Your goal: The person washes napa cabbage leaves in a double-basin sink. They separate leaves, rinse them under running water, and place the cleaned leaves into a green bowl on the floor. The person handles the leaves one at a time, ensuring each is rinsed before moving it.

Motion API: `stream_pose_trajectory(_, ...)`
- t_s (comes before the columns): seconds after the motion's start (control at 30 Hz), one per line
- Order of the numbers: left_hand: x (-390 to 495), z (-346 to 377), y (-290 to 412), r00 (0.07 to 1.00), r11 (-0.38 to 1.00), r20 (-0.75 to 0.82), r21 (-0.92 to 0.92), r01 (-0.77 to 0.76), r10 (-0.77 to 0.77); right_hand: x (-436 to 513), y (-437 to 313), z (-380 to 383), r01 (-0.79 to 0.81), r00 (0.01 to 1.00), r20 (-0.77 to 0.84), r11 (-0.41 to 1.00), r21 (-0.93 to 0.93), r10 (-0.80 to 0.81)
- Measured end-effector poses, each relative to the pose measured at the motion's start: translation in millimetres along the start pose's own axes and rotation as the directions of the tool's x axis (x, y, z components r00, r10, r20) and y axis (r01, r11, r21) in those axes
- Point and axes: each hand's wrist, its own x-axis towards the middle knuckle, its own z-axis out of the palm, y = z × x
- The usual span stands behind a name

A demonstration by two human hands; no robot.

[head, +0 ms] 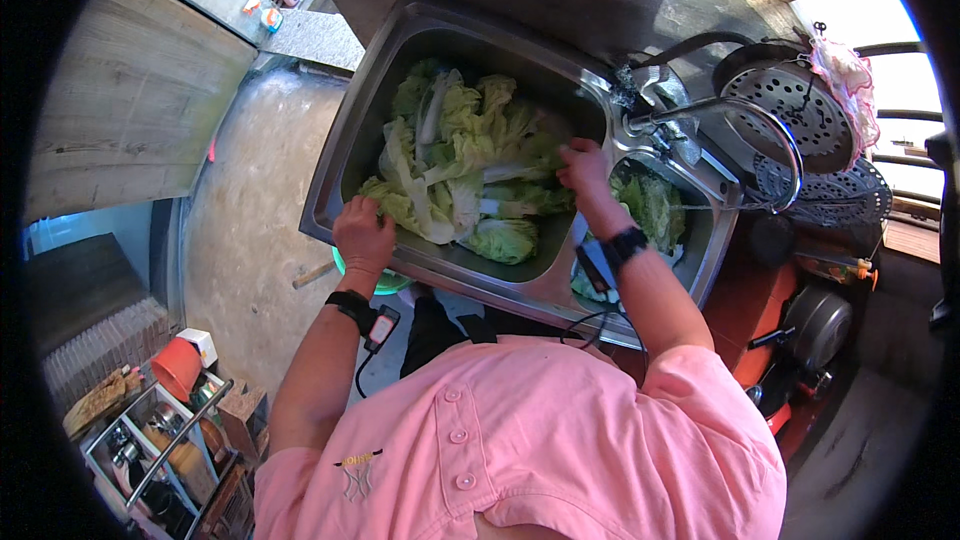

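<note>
Leafy cabbage leaves (457, 157) are heaped in the large basin of a stainless steel sink (480, 274). My left hand (364, 232) is at the basin's near left corner, fingers bent over the edge of the outermost leaves; whether it grips one cannot be told. At the right side of the pile, my right hand (585, 169) has its fingertips against the leaves, their hold partly hidden. More greens (649, 202) lie in the small right basin, where water runs from the curved faucet (795, 157). A dark-handled knife (594, 270) lies near my right wrist, partly covered.
Perforated metal pans (802, 109) hang or lean behind the faucet. A lidded pot (817, 326) stands at the right. Part of a green basin (390, 283) shows below the sink. At lower left are a utensil rack (180, 442) and a red container (177, 367).
</note>
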Motion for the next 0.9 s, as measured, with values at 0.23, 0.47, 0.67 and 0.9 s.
stream_pose_trajectory(0.23, 4, -1, 1, 0.999, 0.999, 0.026, 0.013, 0.032, -0.032, 30, 46, 103, 0.142, 0.933, 0.342, 0.753, -0.642, 0.116)
stream_pose_trajectory(0.47, 3, -4, 4, 0.996, 0.998, 0.076, 0.047, 0.042, -0.045, -28, 9, 190, 0.433, 0.883, 0.388, 0.78, -0.452, -0.265)
stream_pose_trajectory(0.67, 3, -1, 4, 0.999, 0.999, 0.044, 0.032, 0.017, -0.018, -35, 0, 181, 0.482, 0.855, 0.43, 0.751, -0.452, -0.29)
stream_pose_trajectory(0.9, 0, 1, -1, 0.999, 0.999, 0.043, 0.025, 0.03, -0.031, 27, -12, 119, 0.478, 0.852, 0.442, 0.76, -0.44, -0.28)
